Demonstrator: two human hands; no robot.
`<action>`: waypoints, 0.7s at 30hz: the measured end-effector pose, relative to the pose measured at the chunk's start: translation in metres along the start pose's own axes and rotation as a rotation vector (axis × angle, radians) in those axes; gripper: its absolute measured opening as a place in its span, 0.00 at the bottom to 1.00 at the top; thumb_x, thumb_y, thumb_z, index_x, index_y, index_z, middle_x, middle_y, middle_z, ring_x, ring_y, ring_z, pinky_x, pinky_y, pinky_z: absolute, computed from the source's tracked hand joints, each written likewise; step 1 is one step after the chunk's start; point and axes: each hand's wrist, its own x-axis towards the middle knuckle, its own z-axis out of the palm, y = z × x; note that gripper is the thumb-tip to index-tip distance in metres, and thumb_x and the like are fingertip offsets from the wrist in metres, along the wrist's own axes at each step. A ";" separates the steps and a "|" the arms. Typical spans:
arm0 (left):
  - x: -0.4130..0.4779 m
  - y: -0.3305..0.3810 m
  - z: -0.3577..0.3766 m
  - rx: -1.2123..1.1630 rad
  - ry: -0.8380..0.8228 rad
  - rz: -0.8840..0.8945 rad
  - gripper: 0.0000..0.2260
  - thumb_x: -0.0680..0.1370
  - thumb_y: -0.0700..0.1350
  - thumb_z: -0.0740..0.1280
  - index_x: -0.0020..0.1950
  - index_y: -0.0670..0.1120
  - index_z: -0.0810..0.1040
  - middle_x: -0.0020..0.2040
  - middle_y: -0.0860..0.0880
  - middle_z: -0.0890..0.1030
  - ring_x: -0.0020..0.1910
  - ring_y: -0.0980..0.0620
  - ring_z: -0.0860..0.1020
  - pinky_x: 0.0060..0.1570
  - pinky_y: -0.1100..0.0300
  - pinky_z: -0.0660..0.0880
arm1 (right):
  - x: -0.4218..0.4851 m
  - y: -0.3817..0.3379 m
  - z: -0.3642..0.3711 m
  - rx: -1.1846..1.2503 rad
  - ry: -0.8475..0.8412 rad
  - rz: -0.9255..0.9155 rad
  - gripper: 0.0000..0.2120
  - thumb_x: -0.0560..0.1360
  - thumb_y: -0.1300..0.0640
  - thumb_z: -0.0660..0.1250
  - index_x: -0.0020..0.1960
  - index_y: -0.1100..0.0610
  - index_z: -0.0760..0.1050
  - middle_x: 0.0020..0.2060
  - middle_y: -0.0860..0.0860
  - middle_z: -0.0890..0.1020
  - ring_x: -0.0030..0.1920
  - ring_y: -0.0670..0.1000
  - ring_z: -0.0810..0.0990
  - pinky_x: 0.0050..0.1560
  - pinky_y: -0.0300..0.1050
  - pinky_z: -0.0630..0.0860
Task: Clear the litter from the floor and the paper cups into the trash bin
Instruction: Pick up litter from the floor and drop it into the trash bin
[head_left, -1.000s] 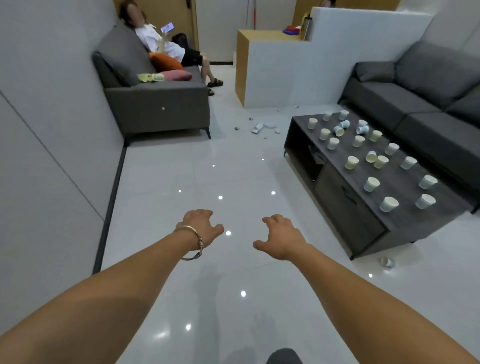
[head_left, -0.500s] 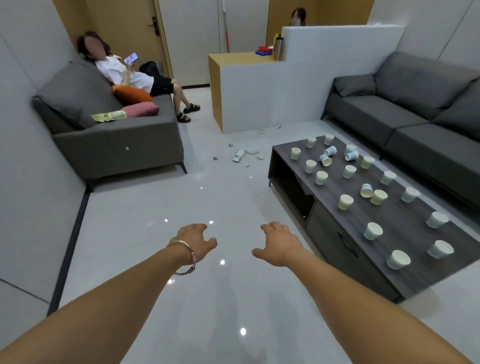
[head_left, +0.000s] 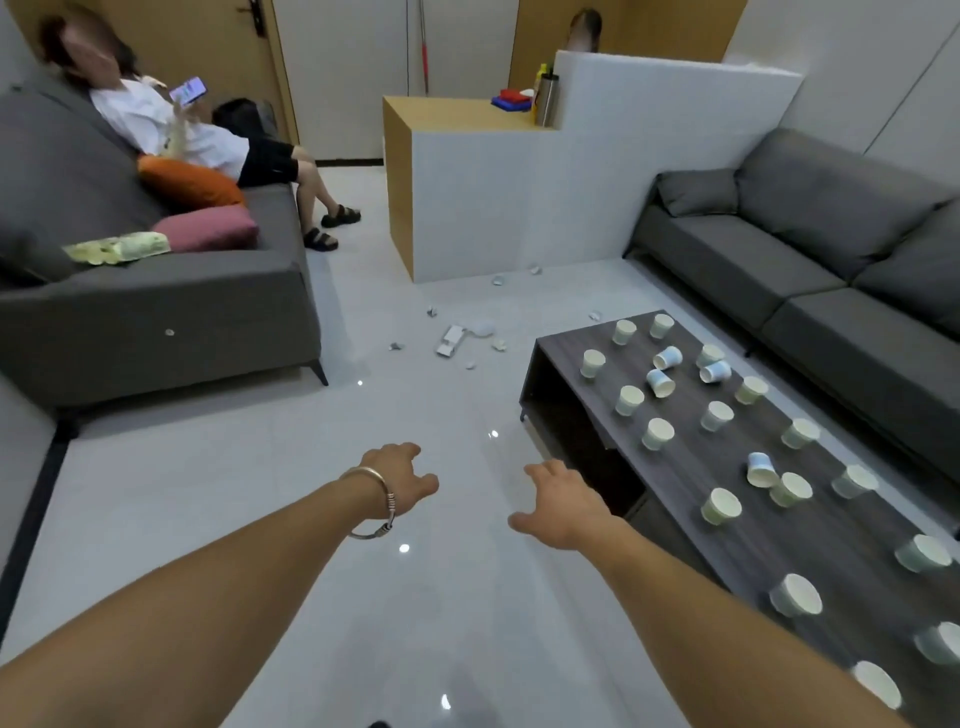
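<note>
Glossy pale tiled floor (head_left: 218, 483) reflecting ceiling lights; left of it a grey sofa (head_left: 156, 306), right of it a dark wooden coffee table (head_left: 691, 467) and second grey sofa (head_left: 810, 270), beyond it a white partition (head_left: 519, 208)

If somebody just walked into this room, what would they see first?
Probably the many white paper cups scattered over the long dark wooden coffee table on the right, most upright and a few tipped over. Next, the small scraps of white litter on the shiny pale floor beyond the table's far end. Closest are two bare arms stretched forward, the left hand and right hand both empty.
</note>
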 end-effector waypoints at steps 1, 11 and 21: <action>0.021 0.003 -0.015 0.017 0.005 0.019 0.30 0.76 0.57 0.61 0.75 0.47 0.61 0.73 0.46 0.66 0.70 0.44 0.65 0.67 0.50 0.65 | 0.020 -0.002 -0.010 0.008 0.018 0.014 0.39 0.74 0.39 0.66 0.78 0.53 0.55 0.75 0.52 0.59 0.73 0.55 0.61 0.67 0.52 0.67; 0.228 0.034 -0.088 0.064 -0.091 0.042 0.31 0.75 0.57 0.62 0.75 0.48 0.60 0.72 0.45 0.66 0.69 0.44 0.66 0.66 0.50 0.67 | 0.227 0.007 -0.082 0.003 -0.011 0.045 0.38 0.73 0.39 0.66 0.76 0.53 0.57 0.72 0.53 0.62 0.69 0.57 0.65 0.63 0.54 0.72; 0.434 0.077 -0.190 0.013 -0.006 -0.037 0.30 0.75 0.57 0.62 0.75 0.47 0.60 0.71 0.45 0.68 0.67 0.44 0.69 0.63 0.50 0.69 | 0.448 0.022 -0.192 -0.007 -0.041 -0.063 0.37 0.75 0.41 0.64 0.77 0.55 0.56 0.73 0.54 0.61 0.69 0.57 0.65 0.63 0.52 0.72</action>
